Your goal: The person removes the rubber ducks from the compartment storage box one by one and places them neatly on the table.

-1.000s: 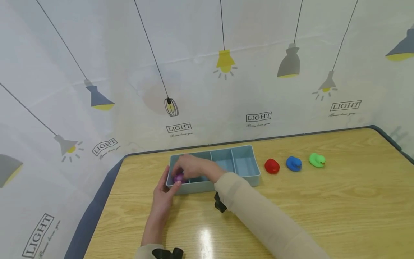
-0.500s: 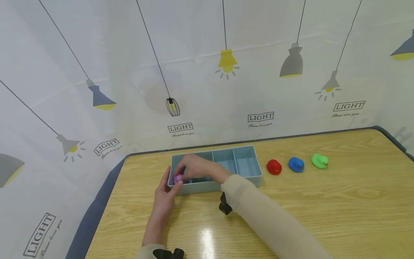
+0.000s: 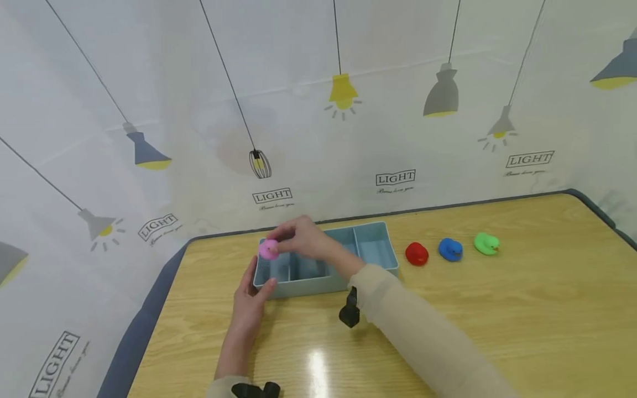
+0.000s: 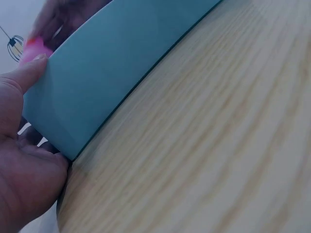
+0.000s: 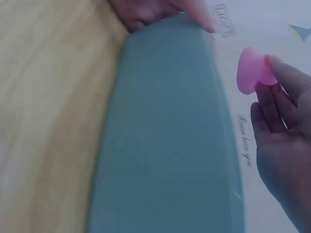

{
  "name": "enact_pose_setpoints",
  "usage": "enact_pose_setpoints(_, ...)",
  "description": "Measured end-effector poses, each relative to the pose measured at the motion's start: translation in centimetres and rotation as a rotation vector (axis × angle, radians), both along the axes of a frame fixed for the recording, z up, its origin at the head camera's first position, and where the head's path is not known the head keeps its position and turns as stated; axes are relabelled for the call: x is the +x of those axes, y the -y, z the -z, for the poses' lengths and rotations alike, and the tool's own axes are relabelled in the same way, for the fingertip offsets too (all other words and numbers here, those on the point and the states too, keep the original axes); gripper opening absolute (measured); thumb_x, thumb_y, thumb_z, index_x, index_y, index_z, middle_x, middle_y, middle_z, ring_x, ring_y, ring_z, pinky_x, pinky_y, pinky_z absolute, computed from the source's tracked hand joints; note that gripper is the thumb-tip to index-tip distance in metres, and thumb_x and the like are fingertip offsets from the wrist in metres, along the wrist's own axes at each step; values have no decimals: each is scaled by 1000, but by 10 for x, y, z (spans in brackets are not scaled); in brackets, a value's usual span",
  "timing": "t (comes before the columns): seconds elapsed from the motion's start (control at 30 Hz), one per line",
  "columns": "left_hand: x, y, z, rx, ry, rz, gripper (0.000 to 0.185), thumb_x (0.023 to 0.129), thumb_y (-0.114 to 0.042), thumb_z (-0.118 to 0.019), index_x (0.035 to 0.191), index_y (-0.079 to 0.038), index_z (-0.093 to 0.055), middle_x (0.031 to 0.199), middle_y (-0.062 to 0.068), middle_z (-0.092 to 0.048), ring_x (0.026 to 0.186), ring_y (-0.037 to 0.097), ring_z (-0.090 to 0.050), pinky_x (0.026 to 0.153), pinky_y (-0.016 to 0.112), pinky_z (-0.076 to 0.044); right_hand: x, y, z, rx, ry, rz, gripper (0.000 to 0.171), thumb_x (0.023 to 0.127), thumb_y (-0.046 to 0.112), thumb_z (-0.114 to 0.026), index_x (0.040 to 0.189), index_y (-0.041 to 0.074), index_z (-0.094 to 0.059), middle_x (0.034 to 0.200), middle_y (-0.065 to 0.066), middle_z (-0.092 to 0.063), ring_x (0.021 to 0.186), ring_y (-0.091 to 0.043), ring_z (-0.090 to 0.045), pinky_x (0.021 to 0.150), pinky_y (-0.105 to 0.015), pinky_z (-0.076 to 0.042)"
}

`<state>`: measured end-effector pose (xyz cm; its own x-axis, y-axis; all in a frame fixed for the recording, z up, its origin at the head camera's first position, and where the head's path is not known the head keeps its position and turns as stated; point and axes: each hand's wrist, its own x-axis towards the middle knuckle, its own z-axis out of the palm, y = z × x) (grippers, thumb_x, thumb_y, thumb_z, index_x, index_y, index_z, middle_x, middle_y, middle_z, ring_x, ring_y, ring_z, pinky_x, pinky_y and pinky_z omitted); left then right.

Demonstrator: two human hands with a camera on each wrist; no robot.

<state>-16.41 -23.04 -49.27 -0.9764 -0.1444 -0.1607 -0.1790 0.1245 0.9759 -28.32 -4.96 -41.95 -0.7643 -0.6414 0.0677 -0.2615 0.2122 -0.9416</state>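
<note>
Right hand (image 3: 304,239) has its fingers pinched around the pink duck (image 3: 269,250), held just above the left end of the tray (image 3: 318,283). Left hand (image 3: 251,301) lies fairly flat, thumb pressed on the tray's left corner. The tray's compartments look empty, and red (image 3: 417,254), blue (image 3: 450,250) and green (image 3: 486,244) ducks sit on the desk (image 3: 497,320), so I'd say it's barely started.
</note>
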Motion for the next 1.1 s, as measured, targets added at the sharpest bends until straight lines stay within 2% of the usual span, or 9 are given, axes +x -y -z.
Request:
enact_pose_setpoints(0.13,1,2,-1,0,24,-10,84,98,-41,-70,165,-31,-21,171,2,-12,156,30,-8,124,49,-17,-2,-21,-19,-18,-35,58,28,91,14,-80,118,8,-77,112,0,-75,104,-14,-68,90,-32,-57)
enact_pose_setpoints(0.23,1,1,-2,1,28,-17,86,97,-42,-72,165,-31,-21,171,2,-12,156,30,-9,124,48,-17,-2,-39,-31,18,-61,54,31,91,18,-80,121,10,-76,115,2,-74,107,-13,-67,92,-32,-57)
enact_pose_setpoints(0.5,0,-1,-3,18,8,-16,84,99,-33,-71,166,-27,-20,171,3,-13,156,28,-10,125,45,-15,-3,-90,-50,41,-100,73,29,92,15,-78,119,7,-76,114,0,-75,110,-23,-67,92,-36,-56)
enact_pose_setpoints(0.9,0,2,-5,-1,22,-11,83,101,-34,-67,166,-27,-16,172,3,-8,157,29,-5,125,47,-13,-3,-156,-59,165,-188,136,29,94,16,-74,121,8,-75,116,-3,-73,103,-22,-65,89,-38,-56)
enact_pose_setpoints(1.1,1,-1,-3,7,34,-7,84,100,-37,-68,166,-28,-17,172,3,-8,157,29,-4,125,48,-12,-2,-205,-55,204,-228,216,30,94,17,-77,121,5,-76,118,-9,-74,100,-23,-67,83,-32,-55)
